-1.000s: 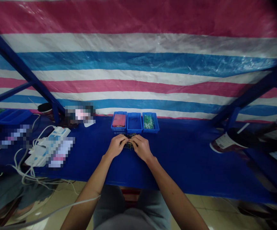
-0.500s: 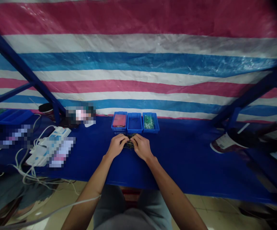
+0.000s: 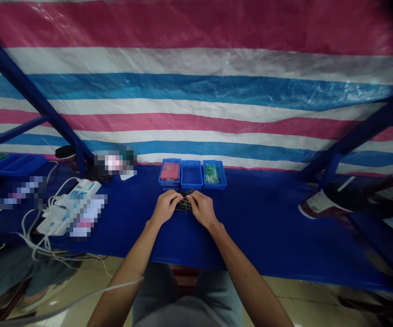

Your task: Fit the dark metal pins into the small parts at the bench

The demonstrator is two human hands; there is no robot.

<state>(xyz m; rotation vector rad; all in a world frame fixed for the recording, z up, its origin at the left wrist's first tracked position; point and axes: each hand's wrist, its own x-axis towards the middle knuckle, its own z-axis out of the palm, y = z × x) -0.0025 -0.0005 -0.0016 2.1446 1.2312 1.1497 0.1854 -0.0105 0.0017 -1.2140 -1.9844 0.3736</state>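
Note:
Between my hands lies a small pile of thin dark and brass-coloured pieces [image 3: 184, 205] on the blue table, partly covered by my fingers. My left hand [image 3: 165, 206] is at the pile's left side, thumb and fingertips pinched together. From the right, my right hand [image 3: 201, 206] meets it, its fingers also closed in a pinch. Whatever the fingertips hold is too small to make out. Just beyond stand three blue bins: the left bin [image 3: 169, 184] with red pieces [image 3: 169, 171], the middle bin [image 3: 191, 183] with a few thin dark pieces, and the right bin [image 3: 215, 185] with green pieces [image 3: 212, 172].
A white power strip [image 3: 67, 206] with tangled cables lies on the left of the blue table [image 3: 257, 227]. Dark cups [image 3: 324, 202] stand at the right. A blue tray [image 3: 16, 165] sits far left, near another person's hand. Blue frame bars rise on both sides before a striped sheet.
My right hand has shifted very slightly, and the fingertips of both hands are a little farther apart. More of the pile shows between them. The bins have stayed put.

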